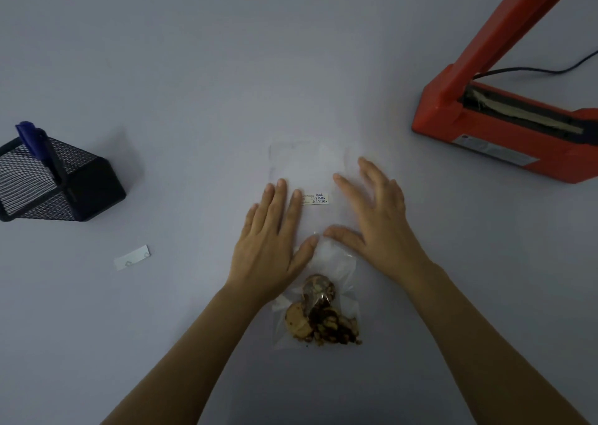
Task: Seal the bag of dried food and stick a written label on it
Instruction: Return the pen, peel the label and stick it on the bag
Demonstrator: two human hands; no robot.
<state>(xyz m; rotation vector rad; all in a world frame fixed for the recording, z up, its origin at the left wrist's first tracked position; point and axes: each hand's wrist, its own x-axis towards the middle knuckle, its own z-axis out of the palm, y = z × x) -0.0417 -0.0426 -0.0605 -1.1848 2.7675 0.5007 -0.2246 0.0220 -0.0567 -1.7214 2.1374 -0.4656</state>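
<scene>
A clear plastic bag (pixel 310 162) lies flat on the grey table, its brown dried food (pixel 318 314) bunched at the near end. A small white label (pixel 317 198) with blue handwriting sits on the bag's middle. My left hand (pixel 271 240) lies flat on the bag's left side, fingers straight, fingertips touching the label's left end. My right hand (pixel 372 217) hovers or rests over the bag's right side with fingers spread, thumb close to the left thumb. Neither hand holds anything.
An orange heat sealer (pixel 504 126) with its arm raised stands at the right, a black cable behind it. A black mesh pen holder (pixel 61 185) with a blue pen (pixel 29 136) stands at the left. A white strip of label backing (pixel 132 257) lies near it.
</scene>
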